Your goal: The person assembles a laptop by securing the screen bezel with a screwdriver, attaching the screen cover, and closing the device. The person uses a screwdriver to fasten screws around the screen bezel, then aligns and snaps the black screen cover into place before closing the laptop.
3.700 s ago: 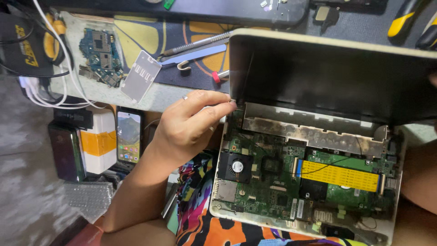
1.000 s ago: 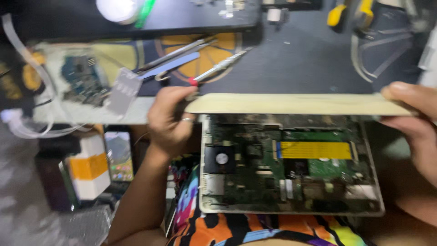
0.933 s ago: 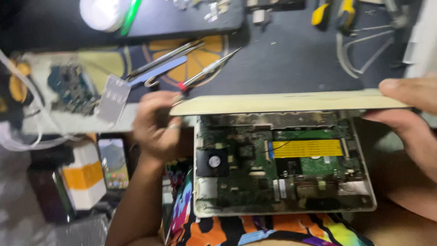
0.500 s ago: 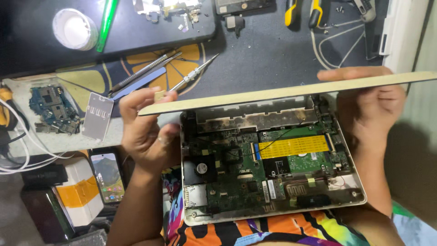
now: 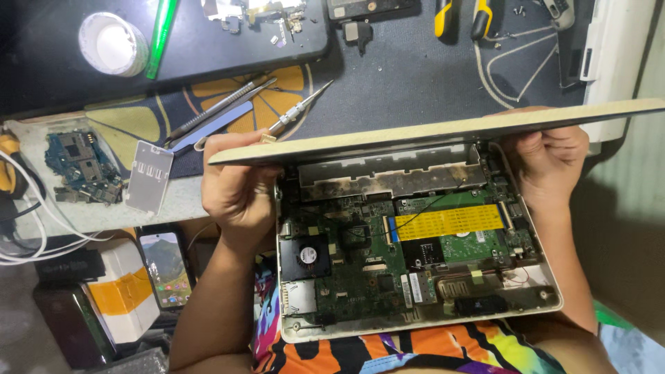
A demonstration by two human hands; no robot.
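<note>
An opened beige laptop base (image 5: 415,331) rests on my lap, its green circuit board (image 5: 360,266), small black fan (image 5: 305,256) and yellow flat cable (image 5: 449,221) exposed. A thin beige panel (image 5: 429,130) is raised nearly edge-on above its far side. My left hand (image 5: 235,187) grips the panel's left end. My right hand (image 5: 551,163) grips its right end, with the thumb on top.
The dark work mat (image 5: 415,76) beyond holds a screwdriver (image 5: 294,112), metal pry tools (image 5: 215,114), yellow-handled pliers (image 5: 457,15) and a white tape roll (image 5: 112,43). A small loose circuit board (image 5: 83,166), a metal shield (image 5: 149,176), white cables (image 5: 24,228) and a phone (image 5: 166,266) lie left.
The panel, first upright with only my left hand at it, has tilted nearly flat. My right hand has taken its right end. The view shifted so the laptop sits more central.
</note>
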